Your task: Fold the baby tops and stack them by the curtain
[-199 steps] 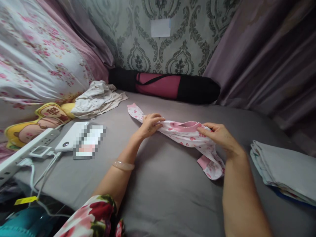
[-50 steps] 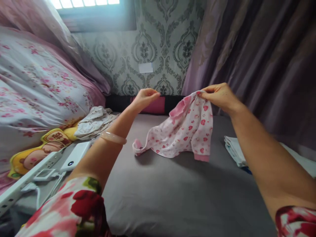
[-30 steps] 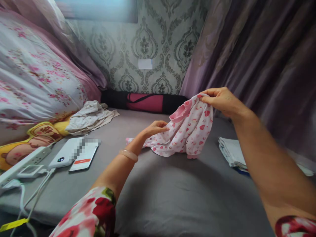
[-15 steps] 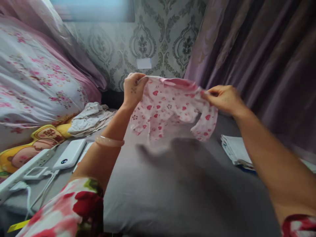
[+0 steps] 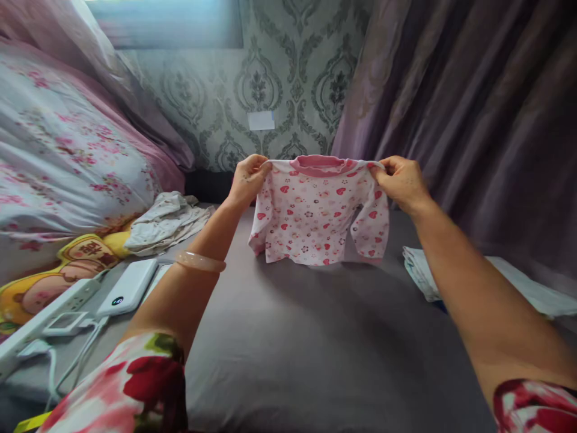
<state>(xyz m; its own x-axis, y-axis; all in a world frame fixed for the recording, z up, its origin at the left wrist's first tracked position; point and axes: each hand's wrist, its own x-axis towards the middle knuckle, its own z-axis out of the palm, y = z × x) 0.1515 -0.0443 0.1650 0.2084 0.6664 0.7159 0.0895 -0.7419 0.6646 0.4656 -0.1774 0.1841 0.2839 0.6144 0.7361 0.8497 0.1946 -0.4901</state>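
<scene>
A small long-sleeved shirt (image 5: 311, 213), white-pink with red hearts and flowers and a pink collar, hangs stretched between my hands above the grey sheet (image 5: 288, 337). My left hand (image 5: 249, 179) pinches its left shoulder between thumb and fingers. The opposite shoulder is gripped by my right hand (image 5: 403, 181) in the same way. Both sleeves dangle, and the lower hem hangs close to the sheet; whether it touches I cannot tell. A pale bangle (image 5: 201, 261) circles my left forearm.
Left of my arm lie a white power bank (image 5: 128, 287), a power strip (image 5: 58, 313) with cables, a yellow cartoon cushion (image 5: 49, 276) and a crumpled pale cloth (image 5: 164, 222). Folded white cloth (image 5: 419, 270) lies at the right, partly behind my forearm. Curtains (image 5: 451, 120) hang behind.
The shirt was blurred and swinging with its lower part folded up; now it hangs flat and spread, front facing me. Both hands have come slightly lower, still holding the shoulders.
</scene>
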